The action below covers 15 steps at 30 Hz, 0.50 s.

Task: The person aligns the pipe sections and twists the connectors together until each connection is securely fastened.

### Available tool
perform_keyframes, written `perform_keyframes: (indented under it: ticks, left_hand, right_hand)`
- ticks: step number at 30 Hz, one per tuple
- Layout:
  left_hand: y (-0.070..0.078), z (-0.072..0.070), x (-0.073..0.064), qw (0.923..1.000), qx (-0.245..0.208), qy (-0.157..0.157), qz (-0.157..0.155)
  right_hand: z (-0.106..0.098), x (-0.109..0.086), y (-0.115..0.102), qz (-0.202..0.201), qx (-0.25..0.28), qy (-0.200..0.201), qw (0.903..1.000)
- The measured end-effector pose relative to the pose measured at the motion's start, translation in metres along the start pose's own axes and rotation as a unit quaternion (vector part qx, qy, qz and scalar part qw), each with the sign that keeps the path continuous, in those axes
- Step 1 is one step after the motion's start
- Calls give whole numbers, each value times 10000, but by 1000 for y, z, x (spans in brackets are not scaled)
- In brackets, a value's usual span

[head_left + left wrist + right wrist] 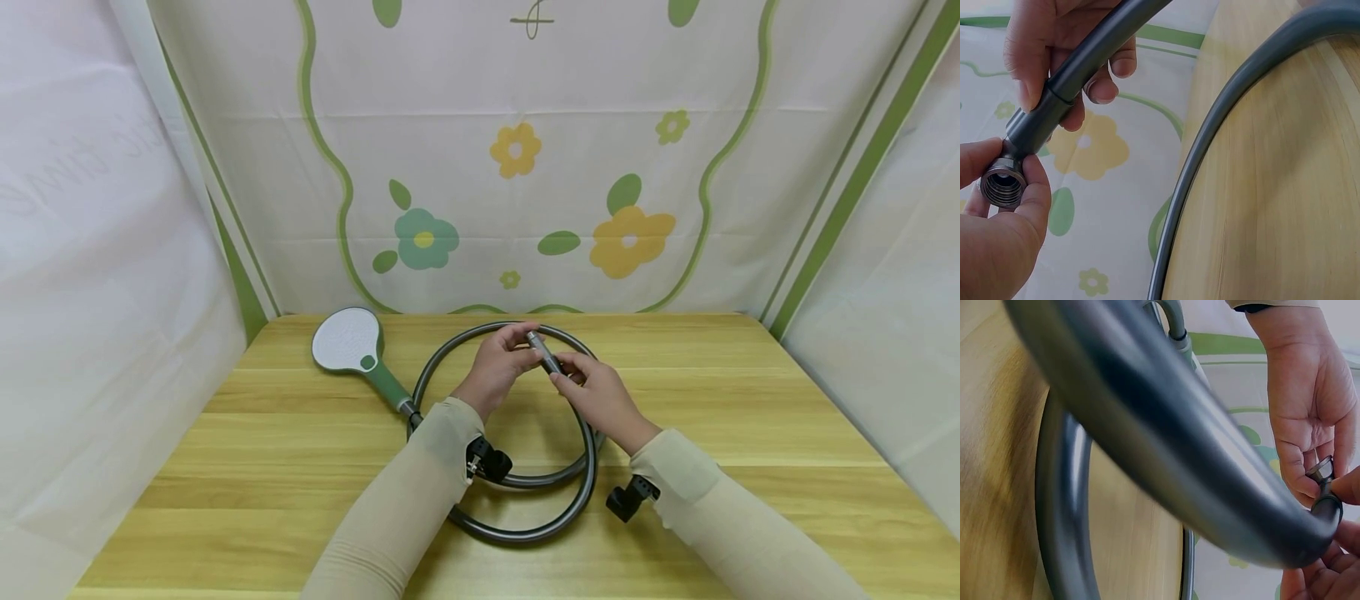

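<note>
A dark grey shower hose [517, 537] lies in loops on the wooden table, its free end lifted above the loops. My left hand [495, 368] pinches the metal threaded nut [1004, 185] at that end between thumb and fingers. The nut's open mouth and inner threads show in the left wrist view. Just behind it, my right hand [603, 398] grips the hose by its end sleeve [1038, 125]. A shower head [347, 340] with a white face and green handle [387, 386] lies to the left, joined to the hose's other end.
The wooden table [750, 392] runs back to a white cloth [450, 150] printed with flowers. More white cloth [112, 250] hangs on the left and right sides. Small black devices [487, 460] are strapped at both wrists, over beige sleeves [390, 508].
</note>
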<state>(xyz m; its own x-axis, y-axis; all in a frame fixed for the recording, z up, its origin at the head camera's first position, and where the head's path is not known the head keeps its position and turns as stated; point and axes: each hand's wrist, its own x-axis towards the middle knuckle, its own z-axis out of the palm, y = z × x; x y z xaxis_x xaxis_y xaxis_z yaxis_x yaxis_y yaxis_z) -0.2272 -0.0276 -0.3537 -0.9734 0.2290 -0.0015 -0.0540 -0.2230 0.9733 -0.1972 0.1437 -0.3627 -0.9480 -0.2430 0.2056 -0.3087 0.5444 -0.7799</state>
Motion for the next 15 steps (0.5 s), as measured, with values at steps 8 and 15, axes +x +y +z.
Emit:
perform_keyframes:
  ticks: [8, 15]
  left_hand:
    - [0, 0, -1, 10000, -12, -10, -36]
    - [0, 0, -1, 10000, 2, 1, -49]
  right_hand:
    - [0, 0, 2, 105, 266, -159, 9995]
    - [-1, 0, 1, 133, 443, -245, 9986]
